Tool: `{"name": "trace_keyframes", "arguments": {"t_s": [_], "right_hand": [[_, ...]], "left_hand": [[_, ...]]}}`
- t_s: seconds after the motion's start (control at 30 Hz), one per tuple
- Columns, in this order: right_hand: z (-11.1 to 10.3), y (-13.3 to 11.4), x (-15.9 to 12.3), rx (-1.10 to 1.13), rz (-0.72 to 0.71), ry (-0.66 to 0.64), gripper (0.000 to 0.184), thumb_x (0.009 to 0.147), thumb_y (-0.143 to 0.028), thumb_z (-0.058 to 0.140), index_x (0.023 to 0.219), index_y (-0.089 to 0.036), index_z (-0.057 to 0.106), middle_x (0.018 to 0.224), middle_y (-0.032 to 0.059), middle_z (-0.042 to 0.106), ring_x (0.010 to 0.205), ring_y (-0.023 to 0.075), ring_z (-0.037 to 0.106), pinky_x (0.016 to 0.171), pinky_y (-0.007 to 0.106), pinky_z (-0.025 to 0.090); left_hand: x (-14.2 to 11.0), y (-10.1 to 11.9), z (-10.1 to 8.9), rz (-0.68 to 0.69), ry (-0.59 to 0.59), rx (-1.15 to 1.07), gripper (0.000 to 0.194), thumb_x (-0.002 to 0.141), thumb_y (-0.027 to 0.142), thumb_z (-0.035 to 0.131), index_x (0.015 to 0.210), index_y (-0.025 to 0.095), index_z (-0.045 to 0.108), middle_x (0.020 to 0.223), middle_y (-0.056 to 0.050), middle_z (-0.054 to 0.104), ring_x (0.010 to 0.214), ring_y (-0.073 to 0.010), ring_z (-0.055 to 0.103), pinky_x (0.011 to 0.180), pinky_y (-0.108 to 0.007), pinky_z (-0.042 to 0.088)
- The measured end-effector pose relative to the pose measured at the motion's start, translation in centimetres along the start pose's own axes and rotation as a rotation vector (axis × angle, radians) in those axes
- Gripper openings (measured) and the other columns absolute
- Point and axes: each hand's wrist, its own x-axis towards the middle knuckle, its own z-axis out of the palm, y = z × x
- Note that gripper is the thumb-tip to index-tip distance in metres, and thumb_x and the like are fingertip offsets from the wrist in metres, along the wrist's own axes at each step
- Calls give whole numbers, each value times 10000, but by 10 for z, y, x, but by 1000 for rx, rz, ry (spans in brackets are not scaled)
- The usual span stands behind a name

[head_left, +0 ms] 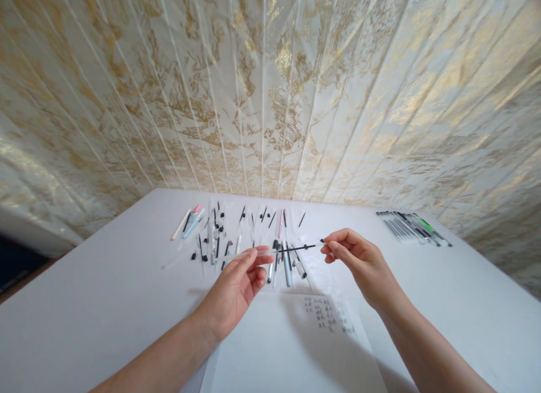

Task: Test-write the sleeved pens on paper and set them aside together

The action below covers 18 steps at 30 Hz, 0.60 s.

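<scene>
My left hand [244, 281] pinches a clear pen barrel [265, 252] between thumb and fingers. It lies nearly level above the table. A black pen refill [298, 248] lines up with the barrel, its left part at or inside the barrel's right end. My right hand [354, 257] has its thumb and fingertips closed on the refill's pale right end. A small black piece shows at those fingertips, too small to make out. Below and behind the hands lie loose pen parts, among them a light blue pen [287, 269] and a pink pen [280, 223].
Loose refills, clear barrels and black caps [204, 258] spread over the back middle of the white table [105, 303]. A row of black-and-clear pens [412, 228] lies at the back right. Handwritten paper [291, 342] is in front, before a gold-patterned curtain [262, 100].
</scene>
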Motion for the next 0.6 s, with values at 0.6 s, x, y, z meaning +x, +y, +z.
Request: {"name": "trace_keyframes", "arguments": {"t_s": [0.6], "right_hand": [[6,5,-4,21,10,1,218,856,-398,640,874,-181,628,771,30,659,662,131,592,642,265,482]], "left_hand": [[-2,-3,1,-4,-74,70,215,865,279,649,1028,154,715,910,-51,703,623,-53,544,619,-151,492]]}}
